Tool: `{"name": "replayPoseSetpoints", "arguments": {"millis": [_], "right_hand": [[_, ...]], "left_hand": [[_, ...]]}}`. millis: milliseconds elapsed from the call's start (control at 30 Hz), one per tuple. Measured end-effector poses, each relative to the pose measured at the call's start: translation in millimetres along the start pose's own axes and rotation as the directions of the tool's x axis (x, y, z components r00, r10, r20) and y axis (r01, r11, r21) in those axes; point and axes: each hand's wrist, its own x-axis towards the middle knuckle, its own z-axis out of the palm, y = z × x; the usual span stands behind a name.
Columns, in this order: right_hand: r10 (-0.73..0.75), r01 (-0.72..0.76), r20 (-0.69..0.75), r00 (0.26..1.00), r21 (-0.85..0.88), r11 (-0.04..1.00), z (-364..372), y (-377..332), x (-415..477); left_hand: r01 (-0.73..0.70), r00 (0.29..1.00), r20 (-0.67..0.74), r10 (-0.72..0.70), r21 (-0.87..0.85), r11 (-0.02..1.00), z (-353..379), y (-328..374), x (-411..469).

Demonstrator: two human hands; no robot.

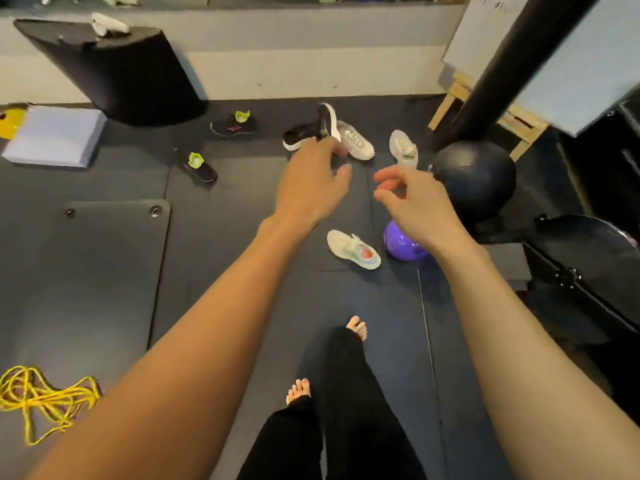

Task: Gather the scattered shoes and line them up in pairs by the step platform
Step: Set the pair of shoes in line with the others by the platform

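Observation:
My left hand (311,181) reaches forward, its fingertips closed on the lower end of a black shoe with a white sole (327,121), which stands tipped up on end. Its black mate (298,136) lies flat just left of it. A white shoe (356,142) lies right beside them, another white shoe (403,147) farther right, and a third (353,249) below my hands. Two black shoes with neon-green tongues (235,124) (199,166) lie to the left. My right hand (412,202) hovers with loosely curled fingers and holds nothing.
A black slanted block (114,74) with a white shoe (109,24) on top stands back left, a pale pad (55,136) beside it. A dark ball (476,178), a purple kettlebell (401,244), a black pole (512,67), a floor mat (97,271) and yellow rope (38,400) lie around.

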Motion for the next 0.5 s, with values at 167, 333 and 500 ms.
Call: {"name": "replayPoseSetpoints", "arguments": {"millis": [167,333,500], "right_hand": [[0.083,-0.084,0.077,0.994,0.019,0.996,73,84,100],[0.171,-0.173,0.166,0.971,-0.003,0.985,164,200,180],[0.279,-0.268,0.19,0.941,-0.079,0.96,264,317,229]], "left_hand": [[0.144,0.989,0.04,-0.142,-0.054,0.988,108,-82,72],[0.248,0.963,0.12,-0.241,-0.049,0.968,239,-180,124],[0.321,0.93,0.204,-0.306,-0.042,0.946,359,-270,148]]}}
